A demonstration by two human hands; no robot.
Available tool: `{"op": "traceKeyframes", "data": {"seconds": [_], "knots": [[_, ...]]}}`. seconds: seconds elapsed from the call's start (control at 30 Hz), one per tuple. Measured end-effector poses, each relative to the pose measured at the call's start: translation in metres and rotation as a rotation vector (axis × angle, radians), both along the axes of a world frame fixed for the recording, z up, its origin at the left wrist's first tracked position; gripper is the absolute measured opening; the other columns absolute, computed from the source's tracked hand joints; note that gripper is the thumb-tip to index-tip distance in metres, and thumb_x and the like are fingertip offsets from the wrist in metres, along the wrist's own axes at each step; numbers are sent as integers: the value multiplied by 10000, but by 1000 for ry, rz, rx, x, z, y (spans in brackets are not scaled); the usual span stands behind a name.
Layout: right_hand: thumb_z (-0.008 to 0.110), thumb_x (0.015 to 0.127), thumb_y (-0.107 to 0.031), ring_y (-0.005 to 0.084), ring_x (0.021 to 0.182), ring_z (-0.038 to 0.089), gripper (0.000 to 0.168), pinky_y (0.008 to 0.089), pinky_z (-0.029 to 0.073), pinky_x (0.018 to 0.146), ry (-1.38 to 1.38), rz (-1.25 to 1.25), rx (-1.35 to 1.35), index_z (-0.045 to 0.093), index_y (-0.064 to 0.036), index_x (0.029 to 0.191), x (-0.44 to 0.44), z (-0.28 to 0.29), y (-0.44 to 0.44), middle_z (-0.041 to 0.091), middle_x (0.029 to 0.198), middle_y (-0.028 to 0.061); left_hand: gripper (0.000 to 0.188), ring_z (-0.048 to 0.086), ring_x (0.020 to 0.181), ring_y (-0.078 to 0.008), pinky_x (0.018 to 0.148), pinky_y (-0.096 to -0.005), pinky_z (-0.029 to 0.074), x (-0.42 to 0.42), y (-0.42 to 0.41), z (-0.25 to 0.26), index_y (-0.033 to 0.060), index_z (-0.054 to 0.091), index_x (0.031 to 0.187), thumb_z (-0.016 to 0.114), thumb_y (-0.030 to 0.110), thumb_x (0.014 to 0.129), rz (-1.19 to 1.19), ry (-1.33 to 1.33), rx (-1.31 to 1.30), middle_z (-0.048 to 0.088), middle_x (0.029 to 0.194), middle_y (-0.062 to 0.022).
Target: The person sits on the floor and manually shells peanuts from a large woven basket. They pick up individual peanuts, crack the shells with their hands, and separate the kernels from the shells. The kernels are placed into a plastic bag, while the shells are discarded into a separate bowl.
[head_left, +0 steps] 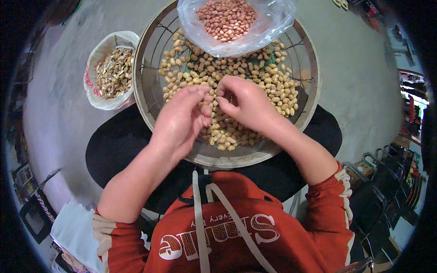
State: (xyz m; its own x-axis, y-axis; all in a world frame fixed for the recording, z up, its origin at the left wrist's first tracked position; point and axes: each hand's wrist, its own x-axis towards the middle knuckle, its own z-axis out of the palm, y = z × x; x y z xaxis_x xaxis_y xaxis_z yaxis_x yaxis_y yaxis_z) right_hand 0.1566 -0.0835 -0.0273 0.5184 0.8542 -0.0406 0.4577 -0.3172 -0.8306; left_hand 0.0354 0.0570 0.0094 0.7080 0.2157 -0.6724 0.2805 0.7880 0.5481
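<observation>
A round sieve with a wooden rim (228,161) rests across the person's lap. Unshelled peanuts (280,88) are spread over its mesh, with some green leaf pieces among them. My left hand (184,116) is over the peanuts with fingers curled; whether something sits between them is hidden. Close beside it, my right hand (244,102) has thumb and forefinger bent towards each other, and no held thing can be made out there. At the sieve's far edge, a clear plastic bag (273,34) lies rolled open around shelled, pink-skinned peanut kernels (227,20).
Left of the sieve, a white sack (94,61) with red writing holds broken peanut shells (116,73). Dark folding chairs with metal frames (372,191) stand at the lower right. A pale blue cloth (76,232) lies at the lower left. Grey floor (358,68) surrounds the sieve.
</observation>
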Motion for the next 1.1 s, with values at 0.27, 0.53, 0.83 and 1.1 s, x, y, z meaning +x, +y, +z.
{"op": "traceKeyframes", "data": {"seconds": [0.27,0.53,0.83,1.1], "knots": [[665,899,-85,184,918,634,88,319,507,808,146,143,195,693,-36,966,8,6,-12,653,936,75,291,568,646,-148,523,-261,437,-11,-31,-36,59,568,1029,401,296,1056,-81,138,-210,627,857,-66],[604,864,-51,331,961,640,134,428,526,827,-472,25,143,677,-37,975,47,-40,8,638,997,157,254,412,564,-96,477,-246,297,-10,-36,-22,67,565,881,476,257,1026,-299,143,-82,514,731,-7],[659,842,-90,352,908,643,85,442,518,795,-280,-98,-218,652,-17,886,56,-24,-21,655,923,172,280,407,567,-95,493,-239,305,-14,-33,-13,73,572,888,474,290,1034,-304,121,-88,500,723,1],[624,780,32,377,1173,543,406,437,444,1019,-517,55,-107,648,-41,1179,54,-22,-36,619,1233,161,293,386,553,-100,504,-245,308,-17,-41,-15,69,573,880,479,302,1029,-330,30,-107,463,657,1]]}}
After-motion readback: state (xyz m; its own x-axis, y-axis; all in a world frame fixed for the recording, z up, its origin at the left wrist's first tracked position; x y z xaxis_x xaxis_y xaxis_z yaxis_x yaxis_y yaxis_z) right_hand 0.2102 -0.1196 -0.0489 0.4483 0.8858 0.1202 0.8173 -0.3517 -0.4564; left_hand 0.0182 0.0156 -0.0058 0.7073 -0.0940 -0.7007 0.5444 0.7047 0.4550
